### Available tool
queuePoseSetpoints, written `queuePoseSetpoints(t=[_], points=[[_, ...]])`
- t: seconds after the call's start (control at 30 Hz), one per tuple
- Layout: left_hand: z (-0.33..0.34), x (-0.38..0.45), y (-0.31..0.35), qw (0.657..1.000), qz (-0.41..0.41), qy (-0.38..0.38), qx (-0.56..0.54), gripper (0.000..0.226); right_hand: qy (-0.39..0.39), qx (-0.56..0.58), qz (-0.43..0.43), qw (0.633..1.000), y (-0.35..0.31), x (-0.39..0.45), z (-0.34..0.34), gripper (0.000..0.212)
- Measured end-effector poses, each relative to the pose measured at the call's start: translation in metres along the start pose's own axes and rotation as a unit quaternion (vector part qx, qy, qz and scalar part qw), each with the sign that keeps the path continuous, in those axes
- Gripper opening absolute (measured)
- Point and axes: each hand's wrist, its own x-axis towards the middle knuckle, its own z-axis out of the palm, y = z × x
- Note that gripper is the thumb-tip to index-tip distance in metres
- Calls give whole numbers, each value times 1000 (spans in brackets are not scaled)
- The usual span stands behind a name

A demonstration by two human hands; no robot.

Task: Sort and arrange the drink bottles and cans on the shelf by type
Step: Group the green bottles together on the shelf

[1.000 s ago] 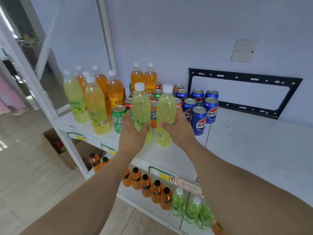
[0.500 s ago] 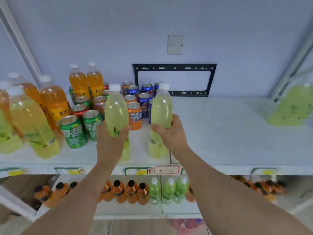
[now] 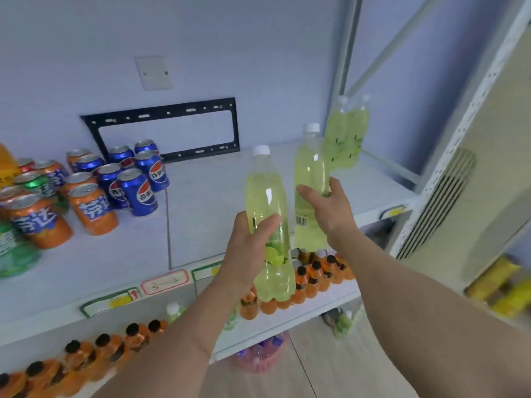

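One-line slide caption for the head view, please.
Left hand and right hand each carry a yellow-green bottle toward two matching bottles at the shelf's far right.

We saw a white shelf (image 3: 201,202) carrying blue Pepsi cans (image 3: 138,179) and orange Fanta cans (image 3: 92,209) at its left (green cans (image 3: 14,254) blurred at the edge), and two yellow-green bottles (image 3: 346,133) upright in its far right corner.

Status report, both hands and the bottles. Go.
Left hand grips one lime bottle; right hand grips another. Both off the shelf. Matching pair at far right; path clear.
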Motion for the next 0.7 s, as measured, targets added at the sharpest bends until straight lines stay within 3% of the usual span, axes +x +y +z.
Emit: queuePoseSetpoints(t=[0.07,0.2,0.33,0.7], points=[[39,9,-4,1000,-4,8,-2,36,12,-7,-7,1000,5,19,-39,56],[118,31,-6,1000,-2,28,9,26,5,-29,5,1000,12,65,-113,60],[186,52,0,999,10,52,8,38,-27,-54,7,998,11,114,-168,57],[266,128,5,996,-2,89,21,24,-66,-9,11,998,25,229,-211,60]])
